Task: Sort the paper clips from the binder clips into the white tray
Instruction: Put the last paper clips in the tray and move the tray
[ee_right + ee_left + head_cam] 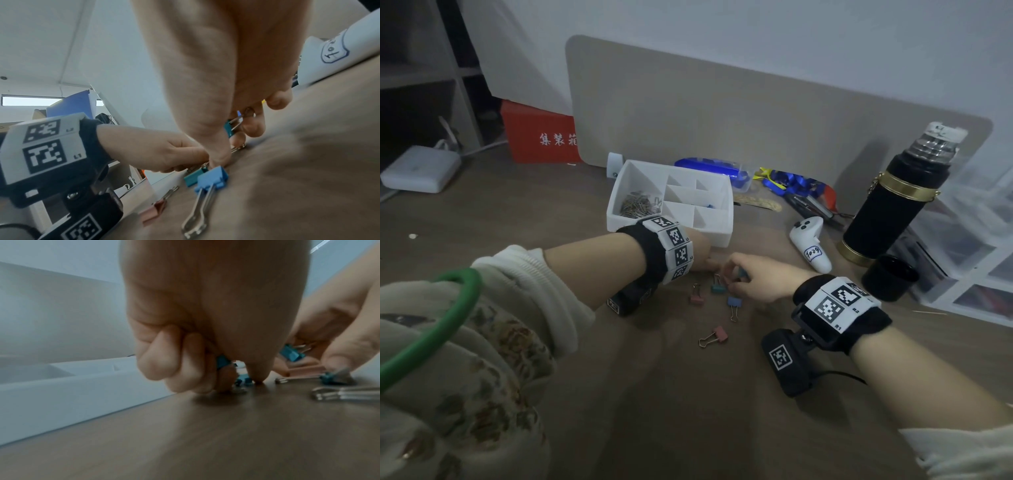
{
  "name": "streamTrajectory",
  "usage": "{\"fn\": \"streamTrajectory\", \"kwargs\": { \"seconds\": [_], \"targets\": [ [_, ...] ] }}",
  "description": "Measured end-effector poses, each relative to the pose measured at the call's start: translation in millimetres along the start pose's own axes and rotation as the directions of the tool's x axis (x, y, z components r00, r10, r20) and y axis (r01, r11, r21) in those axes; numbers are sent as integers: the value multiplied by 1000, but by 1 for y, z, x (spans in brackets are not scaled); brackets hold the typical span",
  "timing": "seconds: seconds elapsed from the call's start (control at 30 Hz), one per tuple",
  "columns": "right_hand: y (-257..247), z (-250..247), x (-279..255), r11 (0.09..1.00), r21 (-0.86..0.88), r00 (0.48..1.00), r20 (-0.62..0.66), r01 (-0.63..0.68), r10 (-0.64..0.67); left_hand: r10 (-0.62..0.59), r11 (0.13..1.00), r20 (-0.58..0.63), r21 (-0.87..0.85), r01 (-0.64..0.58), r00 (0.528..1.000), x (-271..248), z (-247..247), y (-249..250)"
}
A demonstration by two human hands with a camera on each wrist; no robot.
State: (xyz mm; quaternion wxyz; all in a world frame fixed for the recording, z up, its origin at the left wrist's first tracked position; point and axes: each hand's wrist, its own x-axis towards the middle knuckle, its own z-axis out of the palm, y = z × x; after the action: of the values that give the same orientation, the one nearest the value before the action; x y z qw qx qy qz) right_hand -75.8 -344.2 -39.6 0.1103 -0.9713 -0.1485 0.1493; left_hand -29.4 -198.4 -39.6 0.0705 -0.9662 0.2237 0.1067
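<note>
Head view: nearest the wearer, a pink metal binder clip with folded wire handles (715, 335) lies alone on the brown wood-grain desk (688, 411), its long axis slanting, handles toward the wearer's left, with bare desk all round it. Beyond it, toward the compartmented white plastic tray (717, 236), lie a blue binder clip (734, 302) with handles pointing back at the wearer, a teal binder clip (717, 288) and a second pink binder clip (697, 297), close together but apart. Just past these the right hand (760, 279) holds a small teal binder clip (229, 128) in curled fingers, thumb tip down on the desk. The left hand (700, 255), touching distance from it, has fingers curled round blue-green clips (223, 361), its fist resting on the desk just before the tray's near wall. In the tray's left compartment sits a heap of thin wire paper clips (637, 205). Right of the tray lie a white game controller (810, 245) and a black cylindrical flask with gold bands (887, 205).
</note>
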Motion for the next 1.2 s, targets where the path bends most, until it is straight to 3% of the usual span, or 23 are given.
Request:
{"fn": "streamTrajectory", "kwargs": {
  "seconds": [0.1,0.27,0.37,0.43,0.53,0.63,0.73,0.83,0.93,1.0,1.1,1.17,1.2],
  "targets": [
    [2,2,1,1000,-6,1000,-9,-16,16,23,1000,47,15,-23,999,3,-3,3],
    [-1,-1,-1,998,-10,997,-45,-69,68,95,986,-26,137,-91,995,-1,-8,7],
    [-7,-8,-7,995,67,993,-88,-70,76,111,966,78,226,-126,991,0,-10,11],
    [-10,-13,-10,971,237,995,-73,-44,63,112,956,116,260,-140,987,3,-8,9],
    [-15,-16,-15,816,576,998,-8,-49,65,132,950,67,277,-145,989,0,-11,9],
    [-17,-15,-12,551,828,993,65,-108,97,178,952,-12,255,-169,984,-1,-11,7],
    [-17,-17,-8,344,925,984,124,-161,129,181,953,-54,257,-161,982,-3,-11,4],
    [-13,-19,-5,108,988,990,104,-114,95,132,967,-37,226,-120,991,-2,-13,4],
    [-12,-19,-4,-19,999,996,35,-33,84,97,979,-37,182,-89,995,-4,-16,5],
    [-12,-21,-4,-14,1000,995,24,-23,101,62,991,-71,122,-53,996,-5,-20,3],
    [-12,-19,-2,92,994,991,37,-49,128,2,999,-91,-32,-5,996,-7,-26,-7],
    [-11,-16,2,245,967,987,31,-69,156,10,991,-127,-128,-26,992,-10,-28,-16],
    [-11,-14,2,370,926,985,19,-81,169,23,987,-139,-155,-45,990,-13,-28,-20]
  ]
}}
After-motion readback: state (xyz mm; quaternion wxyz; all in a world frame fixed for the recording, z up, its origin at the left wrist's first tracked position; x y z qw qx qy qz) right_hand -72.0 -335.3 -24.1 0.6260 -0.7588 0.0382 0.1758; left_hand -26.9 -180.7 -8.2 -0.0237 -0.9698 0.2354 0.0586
